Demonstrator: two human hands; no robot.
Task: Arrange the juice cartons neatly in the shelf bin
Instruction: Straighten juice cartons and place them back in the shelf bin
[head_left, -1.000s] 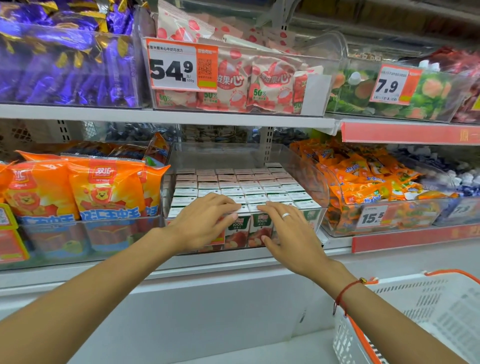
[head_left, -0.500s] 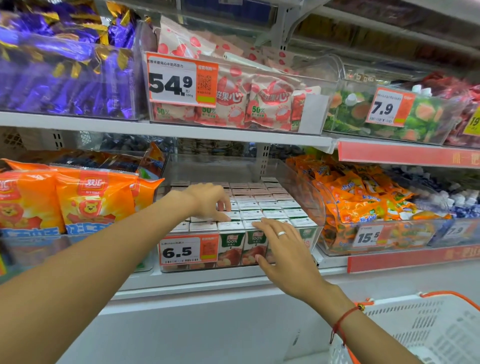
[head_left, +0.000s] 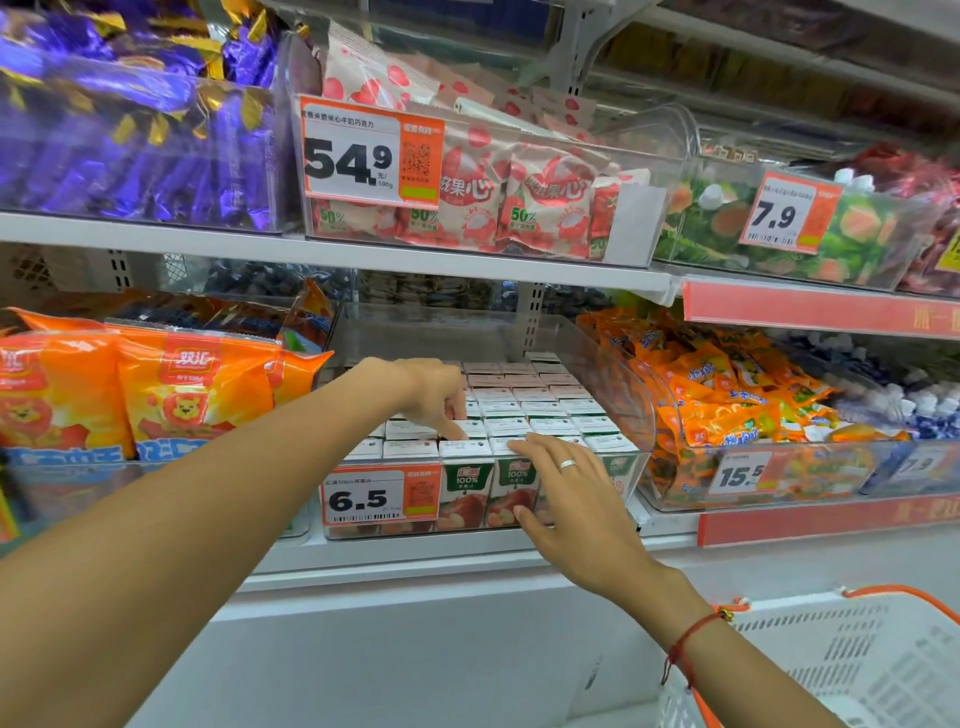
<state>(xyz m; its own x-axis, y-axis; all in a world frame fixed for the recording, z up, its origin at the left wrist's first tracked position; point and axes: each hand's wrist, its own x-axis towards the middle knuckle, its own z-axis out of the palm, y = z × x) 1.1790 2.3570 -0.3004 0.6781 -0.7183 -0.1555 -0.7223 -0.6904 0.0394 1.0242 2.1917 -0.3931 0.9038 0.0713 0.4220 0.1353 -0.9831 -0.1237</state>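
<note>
Juice cartons (head_left: 511, 410) packed upright in shelf bin (head_left: 613, 364): small, rigid, likely light; tops best pressed, sides pinched. Left hand (head_left: 434, 397) curled, fingertips on tops at 10 o'clock, nothing gripped. Right hand (head_left: 571, 493) spread flat over front row.

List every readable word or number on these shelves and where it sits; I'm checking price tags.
"6.5": orange-and-white price tag on the clear plastic juice bin.
"100%": green-topped juice cartons.
"54.9": orange-and-white tag on the pink candy bin.
"50%": pink candy bags.
"7.9": tag on the green snack bin.
"15.5": tag on the orange packet bin.
Small print, barcodes: unreadable.
</note>
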